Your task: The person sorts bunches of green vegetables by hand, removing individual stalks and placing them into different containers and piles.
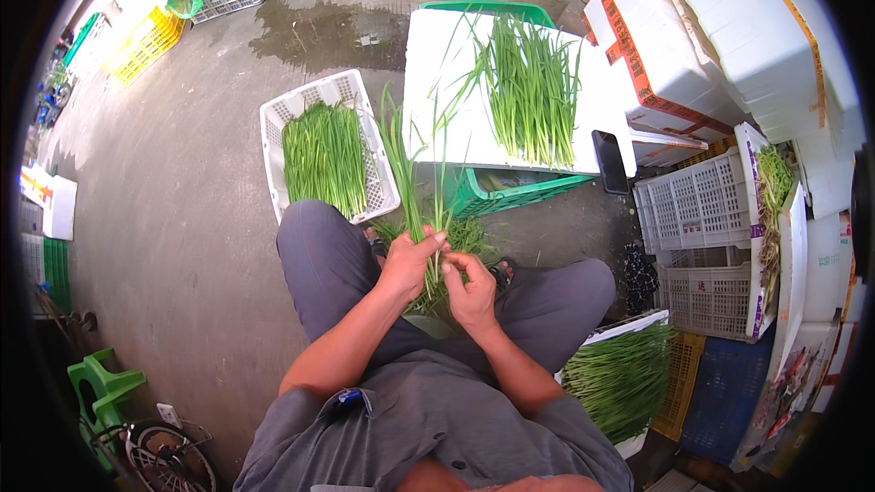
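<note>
My left hand (408,265) is closed around a small bunch of garlic chives (408,198), held upright between my knees with the leaf tips pointing away from me. Just right of it, my right hand (472,290) has its thumb and forefinger close together beside the lower stalks; whether they pinch a stalk is too small to tell. Loose green trimmings (472,236) lie on the ground below my hands. Beyond my left knee, a white plastic basket (379,188) contains neatly laid chives (325,157). More chives (533,92) lie on a white foam board (437,113) ahead.
The board rests over a green crate (519,197), with a phone (610,162) at its right edge. Foam boxes (649,61) and plastic crates (694,201) are stacked at right. A chive-filled box (618,379) stands by my right hip. A green stool (106,383) is at lower left.
</note>
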Demonstrator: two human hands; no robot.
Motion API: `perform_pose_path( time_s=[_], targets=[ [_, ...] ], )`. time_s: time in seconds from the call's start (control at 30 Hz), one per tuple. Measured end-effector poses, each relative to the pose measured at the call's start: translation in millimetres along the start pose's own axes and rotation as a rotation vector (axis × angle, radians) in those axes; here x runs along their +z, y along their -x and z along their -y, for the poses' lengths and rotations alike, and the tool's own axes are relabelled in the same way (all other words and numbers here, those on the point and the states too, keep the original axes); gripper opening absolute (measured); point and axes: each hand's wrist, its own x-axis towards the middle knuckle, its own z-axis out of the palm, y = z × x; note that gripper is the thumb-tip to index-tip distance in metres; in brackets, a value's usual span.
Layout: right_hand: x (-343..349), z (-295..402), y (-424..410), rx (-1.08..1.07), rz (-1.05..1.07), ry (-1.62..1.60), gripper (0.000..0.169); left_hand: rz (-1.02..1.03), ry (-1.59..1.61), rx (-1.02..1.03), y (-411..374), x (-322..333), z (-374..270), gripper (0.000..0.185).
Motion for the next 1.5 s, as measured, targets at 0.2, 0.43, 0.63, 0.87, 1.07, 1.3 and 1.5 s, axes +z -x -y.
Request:
perform_pose_path(
  time_s=[0.2,0.43,0.63,0.87,1.07,1.3,1.5],
  targets=[
    [-14,-31,-18,0.286,-0.055,-0.081,0.018,-0.009,-0.04,-0.065,5,0,-9,0.012],
    [-17,-41,-53,0.608,0.034,-0.434,0.025,-0.005,-0.148,-0.126,5,-4,1,0.013],
    [-16,-55,-86,0.688,0.046,-0.511,0.024,-0.01,-0.215,-0.178,6,-6,10,0.015],
    [-27,-56,-118,0.618,-0.001,-0.475,0.013,0.01,-0.263,-0.166,11,-9,1,0.016],
    [-46,-51,-158,0.501,-0.12,-0.52,0.02,0.095,0.006,-0.18,35,-21,-53,0.012],
    [30,-36,-200,-0.101,0.03,0.579,0.027,0.002,0.172,0.16,29,-22,-115,0.019],
    [71,-23,-217,-0.046,0.181,1.019,0.036,0.025,0.173,0.11,20,-18,-105,0.021]
  ],
)
